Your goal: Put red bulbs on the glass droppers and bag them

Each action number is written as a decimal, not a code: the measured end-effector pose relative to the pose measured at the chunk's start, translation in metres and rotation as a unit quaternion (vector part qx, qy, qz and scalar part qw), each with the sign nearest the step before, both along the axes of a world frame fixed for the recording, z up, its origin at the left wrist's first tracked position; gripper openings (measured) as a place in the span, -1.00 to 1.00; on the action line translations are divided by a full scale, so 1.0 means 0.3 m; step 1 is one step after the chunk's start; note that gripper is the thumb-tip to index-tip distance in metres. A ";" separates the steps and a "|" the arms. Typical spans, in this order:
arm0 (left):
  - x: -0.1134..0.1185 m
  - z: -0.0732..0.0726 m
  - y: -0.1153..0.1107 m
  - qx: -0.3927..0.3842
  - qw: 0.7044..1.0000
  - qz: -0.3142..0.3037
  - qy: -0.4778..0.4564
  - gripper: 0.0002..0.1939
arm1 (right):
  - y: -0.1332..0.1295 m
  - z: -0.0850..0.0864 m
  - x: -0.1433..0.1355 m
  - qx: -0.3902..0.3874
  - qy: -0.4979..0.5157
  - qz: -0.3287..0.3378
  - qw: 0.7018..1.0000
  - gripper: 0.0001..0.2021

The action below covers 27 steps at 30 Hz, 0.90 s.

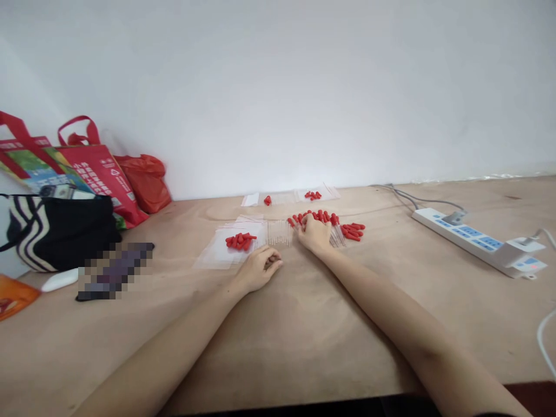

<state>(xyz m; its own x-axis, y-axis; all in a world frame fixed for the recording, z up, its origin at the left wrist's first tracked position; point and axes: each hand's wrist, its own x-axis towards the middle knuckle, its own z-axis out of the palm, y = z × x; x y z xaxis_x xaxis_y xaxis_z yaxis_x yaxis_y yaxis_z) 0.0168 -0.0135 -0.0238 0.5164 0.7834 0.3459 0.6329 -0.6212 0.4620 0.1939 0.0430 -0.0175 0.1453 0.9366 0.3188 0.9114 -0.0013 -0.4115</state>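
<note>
My left hand (259, 268) rests on the wooden table with its fingers curled, just below a pile of red rubber bulbs (240, 241) on clear plastic bags (212, 253). Whether anything is inside its fingers is hidden. My right hand (314, 232) is closed at a row of red-topped thin glass droppers (337, 236), its fingertips on something too small to make out. Between my hands lie several thin clear tubes (278, 233). More red bulbs (353, 231) lie right of my right hand.
Behind are bags with red pieces (313, 195). At the right lies a white power strip (478, 240) with cables. Shopping bags (102, 174), a black bag (65, 231), a blurred dark object (117, 272) and a white case (59, 280) stand or lie at the left.
</note>
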 end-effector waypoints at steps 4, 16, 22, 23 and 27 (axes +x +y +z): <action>-0.003 -0.003 0.005 0.001 1.000 0.002 0.000 -0.95 | 0.021 0.004 -0.040 -0.037 -0.050 -0.015 0.998 -0.79; -0.001 -0.002 0.008 0.043 0.998 0.034 0.026 -0.95 | 0.013 -0.001 -0.064 -0.022 -0.079 0.015 0.996 -0.72; -0.076 0.025 0.070 0.221 0.930 0.277 0.101 -0.85 | 0.022 0.001 -0.099 -0.061 -0.069 0.014 0.996 -0.74; -0.094 0.028 0.084 0.232 0.919 0.295 0.119 -0.83 | 0.024 0.005 -0.103 -0.067 -0.067 0.014 0.995 -0.74; -0.147 0.020 0.125 0.226 0.906 0.314 0.168 -0.77 | 0.029 0.022 -0.120 -0.089 -0.067 0.020 0.994 -0.77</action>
<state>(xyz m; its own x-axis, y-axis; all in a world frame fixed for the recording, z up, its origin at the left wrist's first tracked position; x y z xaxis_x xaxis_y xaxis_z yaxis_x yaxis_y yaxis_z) -0.0273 0.0240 -0.0177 0.1530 0.7768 0.6109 0.9854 -0.1663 -0.0354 0.1580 0.0516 -0.0109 0.0749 0.9840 0.1618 0.9588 -0.0265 -0.2827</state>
